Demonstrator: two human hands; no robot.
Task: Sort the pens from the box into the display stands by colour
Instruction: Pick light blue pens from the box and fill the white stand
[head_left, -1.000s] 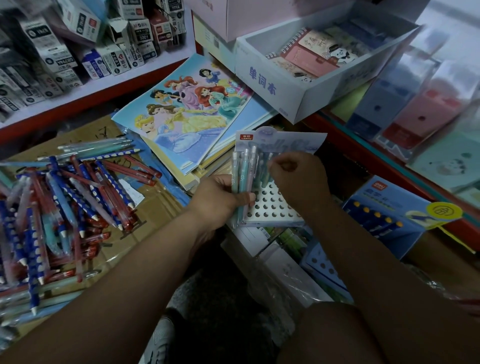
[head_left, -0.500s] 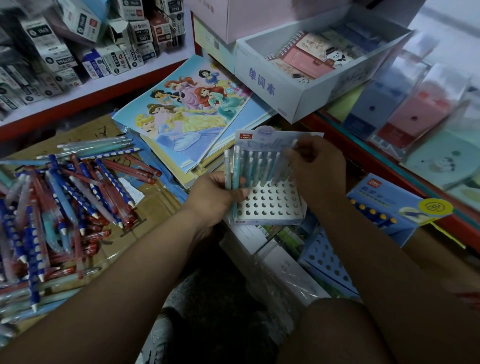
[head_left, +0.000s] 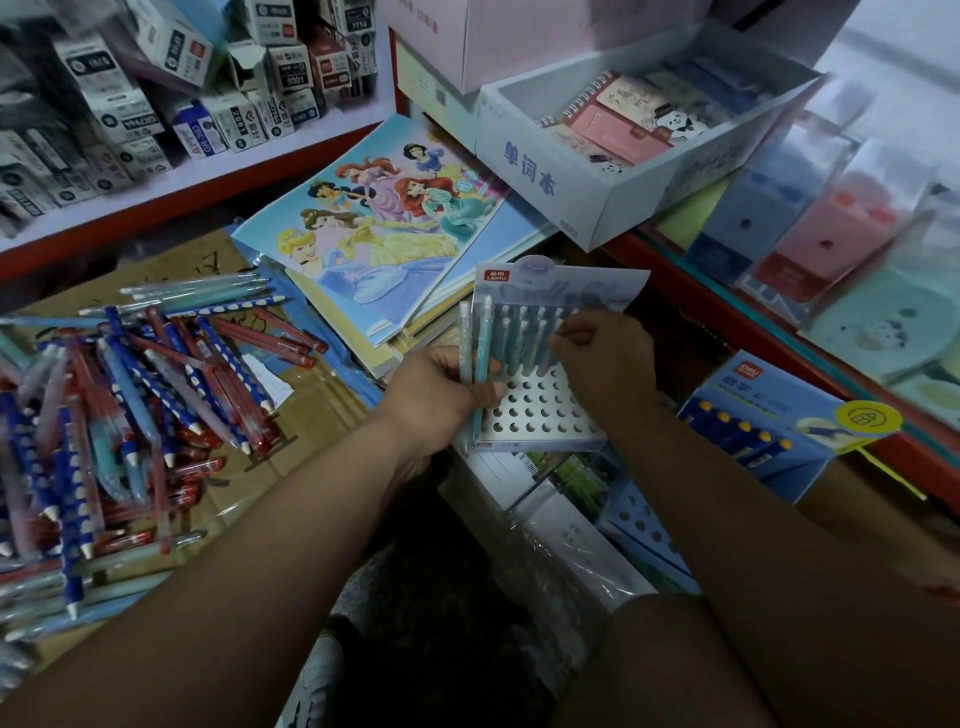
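Teal and whitish plastic shows in the two loose pens that the left hand grips. Its fingers are curled round the barrels and its thumb lies across them, at the left edge of the white perforated display stand. This grip has not changed since a second ago, and the stand stays in the same place in front of the person. The right hand did move: half a second ago it was higher, at the right side of the pale blue header card. Now it has come down, and its fingertips pinch the rightmost pen of the row of teal pens standing in the back holes. The front holes are open. The two hands are apart, one at each side of the stand. To the left, well apart from the stand, the heap of blue dotted, red and pale pens lies on the brown flattened cardboard box as before. At the right a blue display stand with yellow-tipped pens sits near the red shelf edge. Beyond the hands lies the stack of princess colouring books.
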